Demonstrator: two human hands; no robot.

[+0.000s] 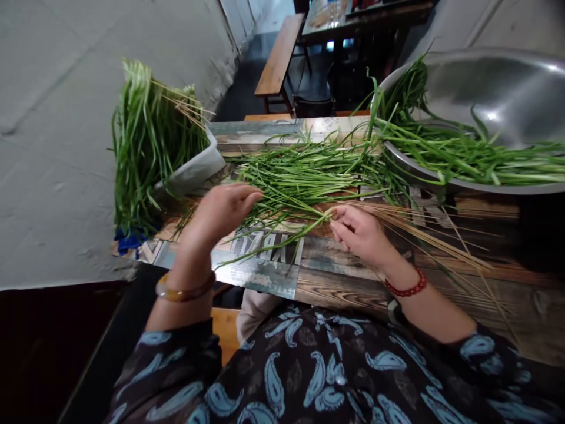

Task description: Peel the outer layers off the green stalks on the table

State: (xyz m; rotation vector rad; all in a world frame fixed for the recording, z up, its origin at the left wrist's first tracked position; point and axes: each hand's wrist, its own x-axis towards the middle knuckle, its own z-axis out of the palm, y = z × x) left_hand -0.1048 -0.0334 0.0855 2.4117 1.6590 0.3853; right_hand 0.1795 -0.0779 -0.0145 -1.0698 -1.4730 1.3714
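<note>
Between the thumb and fingers of my right hand [359, 232] are the pale ends of a few garlic chives [309, 227], their green leaves fanning out to the left. My left hand [232, 206] hovers at the left side of the chive pile [300, 176], fingers curled together; whether anything is in them is hidden. The loose pile lies across the table just beyond both hands. Thin tan sticks [428, 238], like bamboo skewers, spread over the wood to the right, partly behind my right hand.
A white container [198, 168] at the left is heaped with chives [150, 141], several tan sticks on top. At the right, a large steel bowl [468, 88] holds more chives. The patterned wood table [339, 271] meets a wall at left. Beyond stands a wooden bench [280, 56].
</note>
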